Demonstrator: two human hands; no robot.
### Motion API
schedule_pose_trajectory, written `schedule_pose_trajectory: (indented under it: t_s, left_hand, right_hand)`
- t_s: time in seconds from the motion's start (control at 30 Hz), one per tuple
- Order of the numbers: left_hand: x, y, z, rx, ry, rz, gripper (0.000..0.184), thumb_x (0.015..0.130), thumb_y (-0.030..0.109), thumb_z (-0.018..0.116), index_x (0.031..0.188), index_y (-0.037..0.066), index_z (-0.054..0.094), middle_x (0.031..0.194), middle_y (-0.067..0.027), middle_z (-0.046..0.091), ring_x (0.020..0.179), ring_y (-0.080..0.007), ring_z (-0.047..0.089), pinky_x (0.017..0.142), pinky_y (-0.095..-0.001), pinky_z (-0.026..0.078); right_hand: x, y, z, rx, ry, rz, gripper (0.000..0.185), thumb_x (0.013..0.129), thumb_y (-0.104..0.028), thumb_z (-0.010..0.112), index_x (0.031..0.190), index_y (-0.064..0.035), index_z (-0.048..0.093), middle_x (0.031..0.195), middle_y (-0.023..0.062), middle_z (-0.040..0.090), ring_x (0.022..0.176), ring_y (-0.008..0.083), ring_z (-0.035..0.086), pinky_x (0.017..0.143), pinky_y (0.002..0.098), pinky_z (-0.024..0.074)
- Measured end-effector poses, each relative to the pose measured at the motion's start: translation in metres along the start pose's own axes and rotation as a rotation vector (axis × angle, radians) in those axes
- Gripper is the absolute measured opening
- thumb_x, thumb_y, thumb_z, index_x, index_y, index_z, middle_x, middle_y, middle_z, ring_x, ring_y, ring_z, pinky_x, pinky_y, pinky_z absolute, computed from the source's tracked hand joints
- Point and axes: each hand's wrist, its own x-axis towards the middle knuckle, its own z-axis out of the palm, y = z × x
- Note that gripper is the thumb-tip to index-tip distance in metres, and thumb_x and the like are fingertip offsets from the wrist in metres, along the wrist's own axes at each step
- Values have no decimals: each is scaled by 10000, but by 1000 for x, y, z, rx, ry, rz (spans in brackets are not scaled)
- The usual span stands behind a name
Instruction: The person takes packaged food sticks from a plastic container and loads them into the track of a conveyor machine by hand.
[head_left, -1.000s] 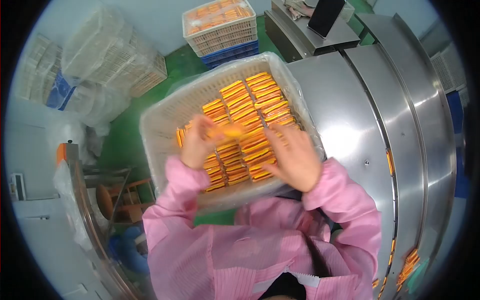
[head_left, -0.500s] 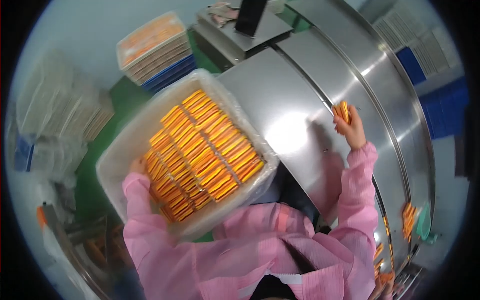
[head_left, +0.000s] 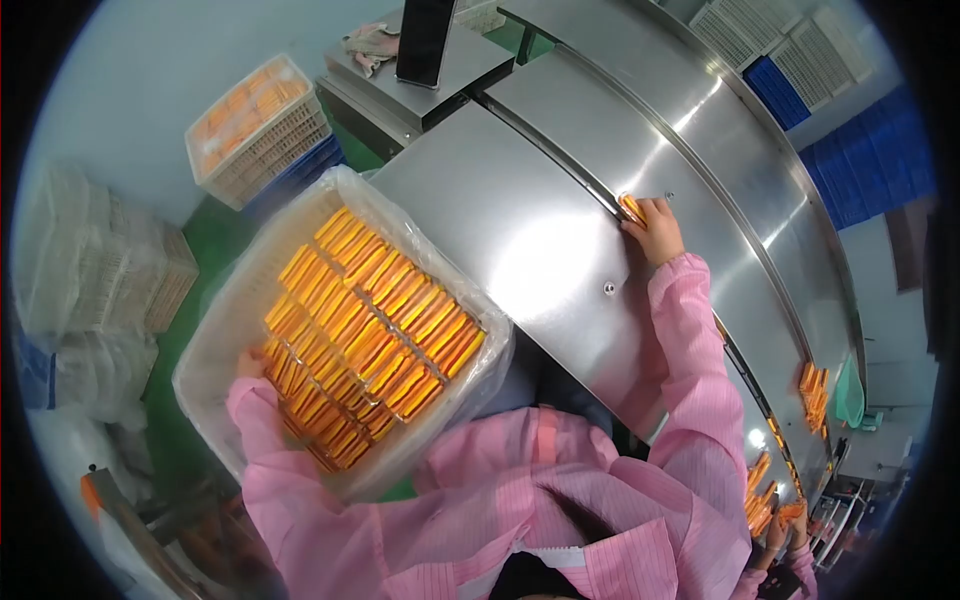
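My right hand (head_left: 657, 236) is closed around a few small orange-and-yellow wrapped sticks (head_left: 632, 209), held low over the steel table beside its dark slot. At left stands a crate (head_left: 215, 330) lined with clear plastic. Inside it, rows of orange-and-yellow wrapped sticks (head_left: 375, 325) lie packed side by side. Against the left end of these rows rests my left hand (head_left: 252, 364), inside the crate; its fingers are mostly hidden, so I cannot see whether it grips any.
A curved steel table (head_left: 560, 150) with slots and raised rails runs along the right. Loose orange sticks (head_left: 813, 395) lie farther down it, near a green net (head_left: 850, 395) and another person's hands (head_left: 785, 530). Stacked crates (head_left: 250, 120) and a dark screen (head_left: 425, 40) stand behind.
The view has turned a little, shifting the crate left and down in the picture. My right hand has come down with the sticks to the slot in the table. My left hand stays in the crate.
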Motion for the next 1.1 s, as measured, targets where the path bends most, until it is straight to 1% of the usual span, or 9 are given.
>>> schedule_pose_trajectory:
  t_s: [0.3, 0.47, 0.7, 0.77, 0.8, 0.83, 0.93, 1.03, 1.1]
  left_hand:
    - [-1, -5, -2, 58, 112, 58, 319, 552, 128, 691, 822, -5, 586, 719, -115, 600, 644, -197, 571, 597, -316, 460]
    - [0, -5, -2, 183, -2, -64, 366, 578, 183, 674, 887, -4, 613, 754, -126, 622, 680, -221, 592, 640, -316, 464]
    - [-17, 3, -6, 175, 86, -18, 334, 593, 177, 660, 859, -20, 612, 739, -148, 621, 691, -250, 598, 641, -334, 462]
    - [-40, 36, -15, 241, 82, -47, 314, 602, 173, 648, 846, -22, 611, 729, -149, 618, 687, -247, 596, 640, -334, 461]
    - [-52, 52, -22, 305, 91, -80, 295, 612, 168, 637, 832, -25, 610, 720, -149, 616, 683, -244, 594, 639, -334, 459]
    - [-58, 56, -29, 359, 128, -48, 277, 621, 165, 628, 819, -28, 607, 719, -150, 613, 682, -237, 590, 635, -333, 456]
    - [-102, 113, -44, 303, 181, -29, 238, 659, 141, 594, 819, -35, 600, 732, -151, 610, 682, -219, 578, 634, -323, 446]
    - [-156, 187, -40, 184, 167, 265, 251, 688, 108, 572, 900, -26, 578, 745, -132, 604, 700, -194, 569, 657, -299, 437]
    - [-206, 255, -14, 7, 35, 417, 356, 687, 61, 570, 1031, -9, 513, 789, -116, 593, 743, -174, 564, 687, -279, 437]
  right_hand:
    - [45, -17, 38, -96, 129, -134, 317, 689, -216, 647, 926, -36, 536, 913, 149, 506, 831, 330, 490, 734, 393, 409]
    - [52, -26, 46, -177, 94, -111, 411, 667, -331, 657, 928, -37, 541, 932, 148, 506, 865, 331, 481, 752, 396, 408]
    - [3, -8, 21, -85, 153, 43, 302, 716, -138, 606, 985, -31, 521, 944, 157, 508, 893, 323, 492, 764, 365, 414]
    - [-24, 10, 11, -121, 16, 132, 280, 698, -84, 596, 966, -37, 532, 916, 159, 512, 889, 319, 492, 752, 365, 417]
    - [-39, 18, 6, -285, 12, -33, 268, 683, -64, 592, 945, -41, 539, 919, 150, 506, 884, 315, 492, 757, 359, 416]
    - [-50, 20, 0, -296, 14, -22, 268, 683, -64, 592, 945, -41, 539, 919, 150, 506, 884, 315, 492, 757, 359, 416]
    - [-74, 8, -28, -189, 174, -4, 308, 674, -66, 607, 970, -39, 526, 986, 146, 484, 901, 321, 476, 785, 360, 406]
    - [-81, -78, -52, 83, 252, -102, 358, 652, -66, 641, 987, -39, 520, 972, 150, 509, 889, 326, 503, 768, 367, 415]
    - [-89, -157, -57, 387, 156, -433, 381, 647, -70, 637, 999, -2, 509, 942, 143, 530, 865, 329, 514, 748, 367, 422]
